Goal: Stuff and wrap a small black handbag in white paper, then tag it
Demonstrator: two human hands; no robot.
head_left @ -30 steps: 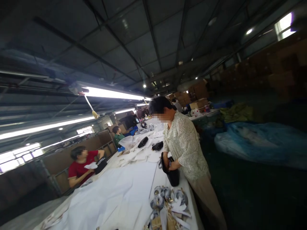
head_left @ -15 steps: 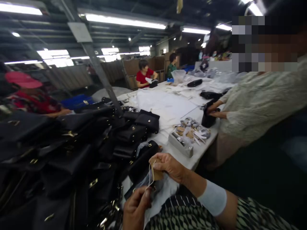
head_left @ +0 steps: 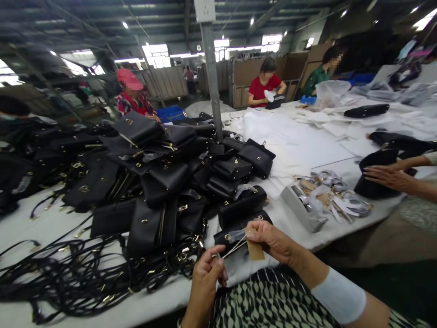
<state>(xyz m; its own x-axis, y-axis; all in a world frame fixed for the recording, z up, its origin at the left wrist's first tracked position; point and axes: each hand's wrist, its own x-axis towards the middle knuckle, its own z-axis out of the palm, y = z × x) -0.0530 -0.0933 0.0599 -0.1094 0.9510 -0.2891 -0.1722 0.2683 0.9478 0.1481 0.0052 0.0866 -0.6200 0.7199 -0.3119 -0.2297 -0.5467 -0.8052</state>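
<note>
A brown cardboard hang tag (head_left: 255,250) hangs from the pinched fingers of my right hand (head_left: 269,239). Its pale string (head_left: 235,247) stretches taut to my left hand (head_left: 210,269), whose thumb and forefinger are closed on the string's end. Just beyond both hands lies a black handbag (head_left: 221,238) with a gold clasp and a strip of clear plastic on it, partly hidden by my fingers. Another black handbag (head_left: 243,206) rests right behind that one.
Black handbags (head_left: 167,175) are heaped to the left, with tangled black straps (head_left: 78,278) in front. A grey box (head_left: 300,209) stands by loose tags and ribbons at right. Co-workers' hands (head_left: 392,176) press a black bag there. A metal post (head_left: 212,77) rises behind the heap.
My view has swung left, bringing the strap pile into sight. My hands have drawn apart sideways, and the tag's string, slack and looped before, is now pulled straight.
</note>
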